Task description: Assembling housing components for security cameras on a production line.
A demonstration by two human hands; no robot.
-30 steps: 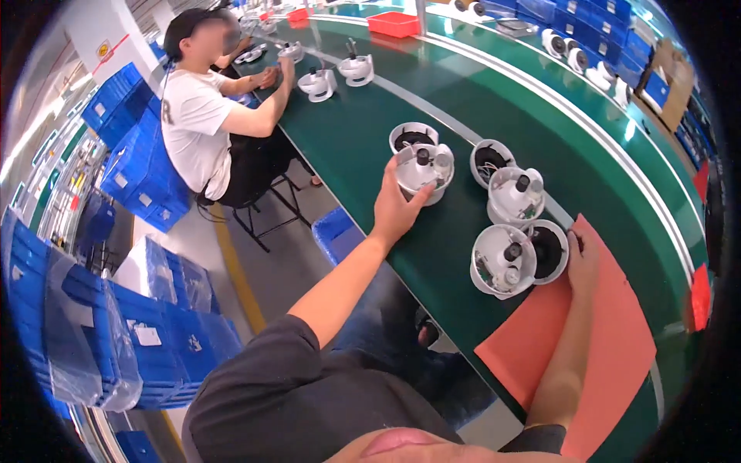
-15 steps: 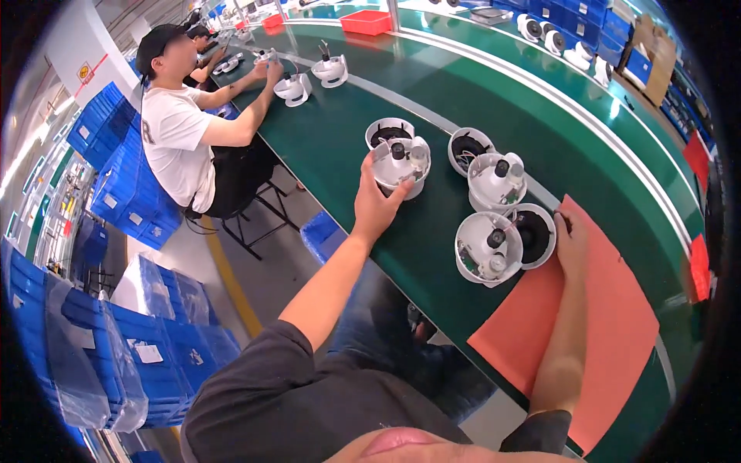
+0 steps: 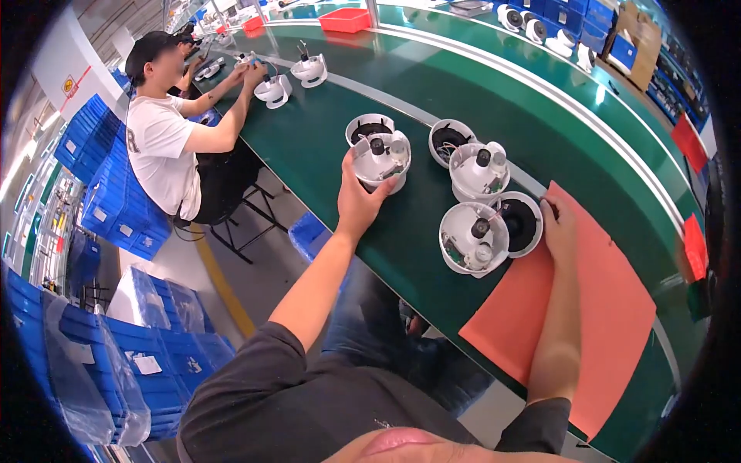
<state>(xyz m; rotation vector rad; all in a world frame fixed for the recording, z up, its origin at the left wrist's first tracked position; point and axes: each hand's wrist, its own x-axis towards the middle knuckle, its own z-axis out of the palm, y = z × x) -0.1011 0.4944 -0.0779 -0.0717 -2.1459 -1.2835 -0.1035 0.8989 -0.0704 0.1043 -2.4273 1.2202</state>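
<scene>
A green surface [image 3: 409, 239] is carrying the work, an orange sheet [image 3: 610, 309] lying beneath the right hand [image 3: 562, 224], whose curled fingers' hold I cannot tell. The left hand [image 3: 361, 201] is apparently steadying a white housing [image 3: 370, 164], fingers parted around its side; shifting it calls for clearing the dark-lined cup [image 3: 369, 123] sitting behind.

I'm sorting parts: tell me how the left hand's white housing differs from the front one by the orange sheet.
The left hand grips the held housing; no hand touches the front housing. A black-lined cup sits behind the held housing; another cup sits right of the front housing. Both are white, bowl-shaped, with a black cylinder inside.
</scene>
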